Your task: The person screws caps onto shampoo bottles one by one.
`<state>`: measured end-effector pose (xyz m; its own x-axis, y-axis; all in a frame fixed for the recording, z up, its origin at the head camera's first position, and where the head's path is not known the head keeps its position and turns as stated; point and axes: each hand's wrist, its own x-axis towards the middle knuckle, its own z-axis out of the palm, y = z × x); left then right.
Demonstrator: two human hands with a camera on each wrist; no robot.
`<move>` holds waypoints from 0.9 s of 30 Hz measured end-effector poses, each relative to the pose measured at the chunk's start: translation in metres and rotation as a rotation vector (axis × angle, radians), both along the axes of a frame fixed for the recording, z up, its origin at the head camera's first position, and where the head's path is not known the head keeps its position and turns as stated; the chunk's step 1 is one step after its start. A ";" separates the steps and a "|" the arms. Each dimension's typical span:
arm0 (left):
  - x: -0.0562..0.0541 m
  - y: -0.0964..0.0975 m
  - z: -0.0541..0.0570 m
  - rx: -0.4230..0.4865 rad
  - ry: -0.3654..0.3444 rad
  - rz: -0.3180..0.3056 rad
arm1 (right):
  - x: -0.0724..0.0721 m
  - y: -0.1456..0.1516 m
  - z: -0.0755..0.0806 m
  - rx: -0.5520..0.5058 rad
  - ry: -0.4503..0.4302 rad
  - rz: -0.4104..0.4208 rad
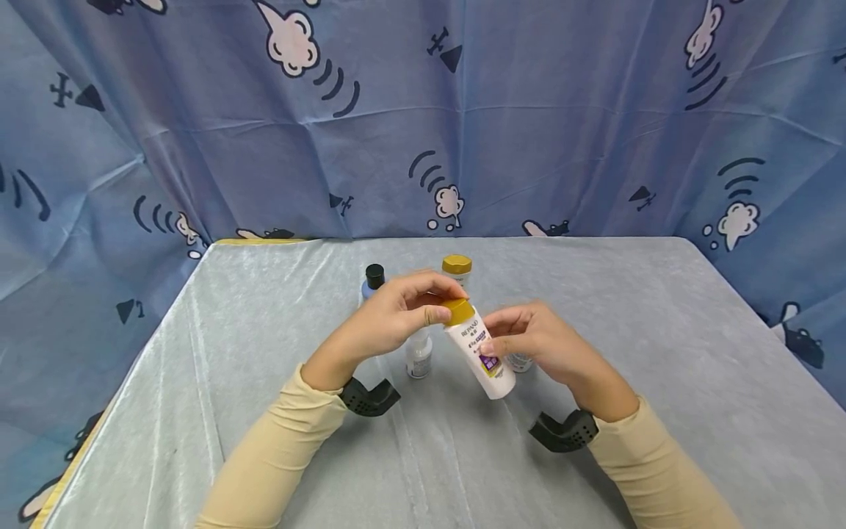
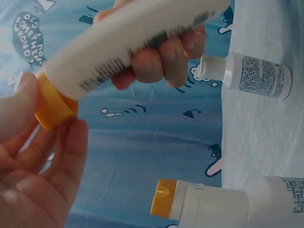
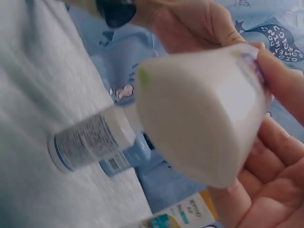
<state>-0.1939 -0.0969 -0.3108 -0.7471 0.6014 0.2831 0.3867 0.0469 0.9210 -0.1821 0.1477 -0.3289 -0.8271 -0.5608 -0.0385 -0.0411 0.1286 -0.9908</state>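
A white shampoo bottle point(image 1: 481, 351) with a gold cap and a purple patch on its label is held tilted over the table between both hands. The left hand point(image 1: 403, 312) pinches the gold cap point(image 2: 54, 102) between thumb and fingers. Around the body of the bottle, the right hand point(image 1: 538, 339) has its thumb on the label side and its fingers behind, seen in the left wrist view. The flat base of the bottle faces the right wrist camera.
Behind the hands stand a blue bottle point(image 1: 374, 279) with a black cap, a second gold-capped bottle point(image 1: 457, 266) and a small white bottle point(image 1: 419, 356). Another white bottle point(image 1: 519, 362) is mostly hidden by the right hand. Grey cloth covers the table point(image 1: 297, 455); a blue patterned curtain point(image 1: 396, 110) hangs behind.
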 end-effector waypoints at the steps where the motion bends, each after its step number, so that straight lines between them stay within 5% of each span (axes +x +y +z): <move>1: 0.000 0.000 0.000 0.008 0.005 -0.012 | -0.001 0.001 -0.001 -0.017 -0.011 0.024; 5: -0.001 0.001 0.001 0.043 -0.054 0.062 | 0.000 0.000 -0.001 -0.022 -0.009 0.001; 9: -0.001 0.005 0.001 0.043 -0.197 0.271 | 0.004 -0.009 0.003 0.091 0.049 -0.241; 12: 0.001 0.010 0.000 0.012 -0.265 0.363 | 0.007 -0.015 0.005 0.152 0.083 -0.380; 18: 0.004 0.018 -0.004 0.043 -0.291 0.411 | 0.010 -0.021 0.003 0.136 0.193 -0.444; 27: 0.006 0.027 -0.009 0.117 -0.240 0.465 | 0.013 -0.024 0.000 0.111 0.259 -0.461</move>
<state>-0.1876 -0.0701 -0.3194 -0.9792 0.1659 0.1172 0.1277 0.0545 0.9903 -0.1689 0.1237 -0.3293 -0.9768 -0.1416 0.1608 -0.1967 0.2945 -0.9352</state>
